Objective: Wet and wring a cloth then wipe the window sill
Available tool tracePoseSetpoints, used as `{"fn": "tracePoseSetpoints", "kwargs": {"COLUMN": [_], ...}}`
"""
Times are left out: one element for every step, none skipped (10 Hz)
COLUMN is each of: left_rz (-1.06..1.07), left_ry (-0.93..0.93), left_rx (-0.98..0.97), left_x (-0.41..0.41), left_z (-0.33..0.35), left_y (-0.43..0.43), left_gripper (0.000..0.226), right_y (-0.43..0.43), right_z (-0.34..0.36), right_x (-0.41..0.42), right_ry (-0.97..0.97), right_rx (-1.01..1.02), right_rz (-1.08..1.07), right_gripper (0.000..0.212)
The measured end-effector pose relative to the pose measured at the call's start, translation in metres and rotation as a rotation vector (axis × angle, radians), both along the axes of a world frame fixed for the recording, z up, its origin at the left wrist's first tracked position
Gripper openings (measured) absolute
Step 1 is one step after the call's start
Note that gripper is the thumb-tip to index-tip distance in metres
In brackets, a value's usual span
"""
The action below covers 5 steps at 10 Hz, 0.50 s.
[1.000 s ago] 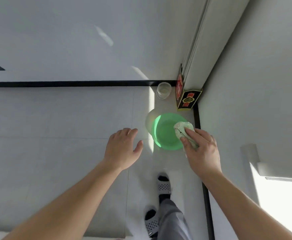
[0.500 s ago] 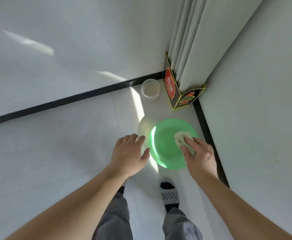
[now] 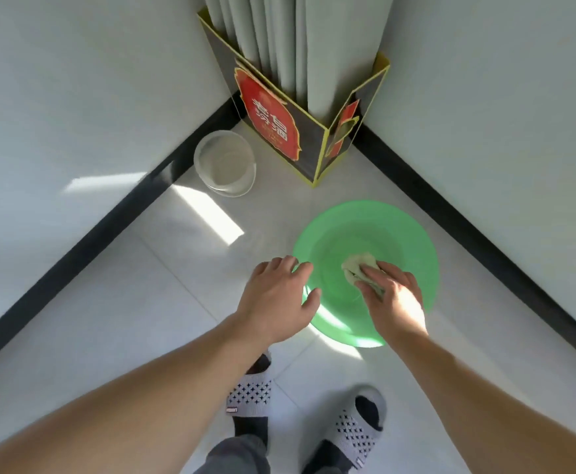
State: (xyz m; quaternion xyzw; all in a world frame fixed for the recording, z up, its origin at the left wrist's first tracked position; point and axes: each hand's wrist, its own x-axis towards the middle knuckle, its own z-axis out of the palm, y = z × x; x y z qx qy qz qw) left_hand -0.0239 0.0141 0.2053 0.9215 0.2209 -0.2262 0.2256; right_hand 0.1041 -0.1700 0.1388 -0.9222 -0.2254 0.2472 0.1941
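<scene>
Cloth [image 3: 357,268] bunched in gripping right hand [image 3: 393,299] over green basin [image 3: 413,241]; left hand [image 3: 279,295] open.

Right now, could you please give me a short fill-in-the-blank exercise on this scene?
1. The right hand holds the pale crumpled cloth over the round plastic basin, whose colour is ____.
2. The left hand, with its fingers spread, holds ____.
3. The round clear plastic container stands on the floor to the ____ of the black, red and yellow cardboard box.

Missing words: green; nothing; left.
</scene>
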Motion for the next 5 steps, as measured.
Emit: {"fn": "tracePoseSetpoints", "kwargs": {"left_rz": [-0.051, -0.104, -0.145, -0.155, -0.155], "left_ry": [-0.034, -0.058, -0.073, -0.113, -0.119], "left_rx": [0.0, 0.016, 0.047, 0.063, 0.047], "left_x": [0.008, 0.02, 0.027, 0.027, 0.027], "left_z": [-0.053, -0.089, -0.113, -0.128, -0.126], "left_y": [0.0, -0.003, -0.007, -0.013, -0.022], "left_gripper": [0.061, 0.058, 0.054, 0.055, 0.056], "right_y": [0.0, -0.002, -0.007, -0.014, -0.021], "right_z": [-0.053, -0.09, -0.115, -0.129, -0.128], "right_x": [-0.006, -0.003, 0.001, 0.001, 0.001], "right_ry": [-0.05, -0.127, -0.192, -0.256, -0.285], "right_rx": [0.08, 0.135, 0.139, 0.154, 0.177], "right_rz": [-0.005, 0.014, 0.041, 0.06, 0.029], "right_gripper": [0.03, 0.028, 0.025, 0.02, 0.021]}}
